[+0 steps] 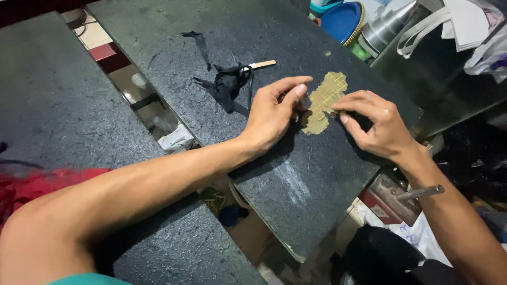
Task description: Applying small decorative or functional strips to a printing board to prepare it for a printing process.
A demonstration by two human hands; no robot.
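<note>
Dark, rough-surfaced board is seen nearest the camera: a left slab [58, 105], with red cloth [37, 184] lying at its near edge, and a right slab [296, 184] set beside it across a narrow gap.

On the right slab, a pale chalk smear [293, 182] is noted on the near portion. Beyond it, a gold mesh piece [325, 100], irregular in outline and gridded, is laid flat on the slab between the two hands. The left hand [272, 113] is rested on the slab at the mesh's left edge, with the fingers curled and the thumb and forefinger extended to the mesh; whether the edge is pinched or merely pressed cannot be told. The right hand [380, 126] is placed at the mesh's right edge, fingers bent, fingertips [343, 105] touching the mesh; nothing is seen to be gripped.

Just left of the left hand, black scraps [227, 87] are heaped, with a small wooden stick [263, 64] lying beside them.

Farther off, past the slab's far corner, a blue lid [342, 21] and a metal cone [388, 26] are recorded.
</note>
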